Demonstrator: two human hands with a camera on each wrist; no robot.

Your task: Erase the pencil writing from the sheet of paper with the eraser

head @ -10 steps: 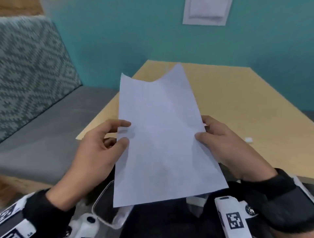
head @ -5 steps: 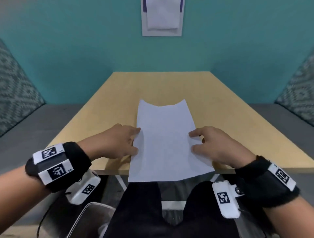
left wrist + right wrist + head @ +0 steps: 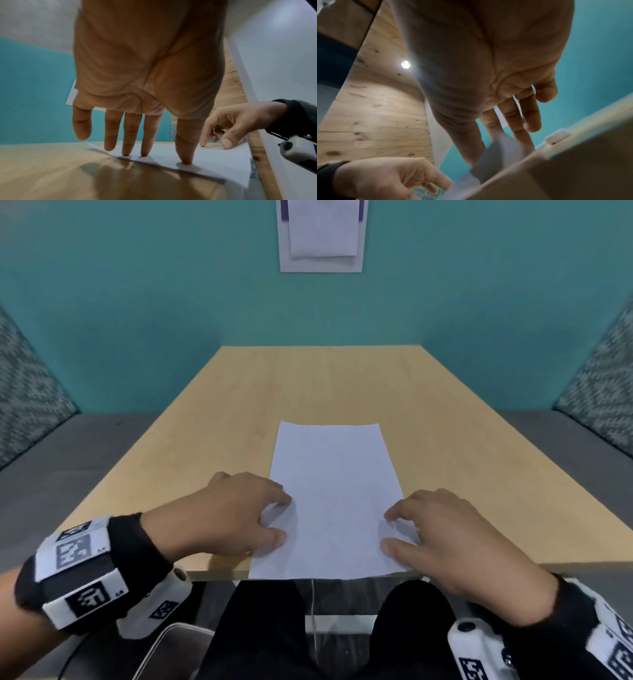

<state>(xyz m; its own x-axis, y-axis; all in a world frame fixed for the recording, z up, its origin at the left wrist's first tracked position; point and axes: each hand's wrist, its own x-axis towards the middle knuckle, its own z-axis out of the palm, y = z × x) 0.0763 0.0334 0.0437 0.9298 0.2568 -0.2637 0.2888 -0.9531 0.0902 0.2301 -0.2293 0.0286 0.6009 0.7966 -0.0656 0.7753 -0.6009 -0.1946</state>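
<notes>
The white sheet of paper point(image 3: 334, 498) lies flat on the wooden table point(image 3: 479, 457), with its near edge at the table's front edge. No pencil writing shows on it from the head view. My left hand point(image 3: 283, 518) presses the sheet's left edge with straight fingertips point(image 3: 186, 161). My right hand point(image 3: 387, 533) rests its index finger and thumb on the right edge. A small whitish block point(image 3: 557, 136), likely the eraser, lies on the table just beyond my right fingers; my right hand hides it in the head view.
A teal wall with a white paper holder point(image 3: 320, 234) stands behind the table. Grey benches with patterned cushions point(image 3: 30, 392) point(image 3: 603, 392) flank it. A clear container point(image 3: 171, 645) sits below the table's front edge, beside my legs.
A second ago both hands held the sheet up in the air by its sides. It has come down onto the table, its far edge has flattened, and the fingers now rest on top.
</notes>
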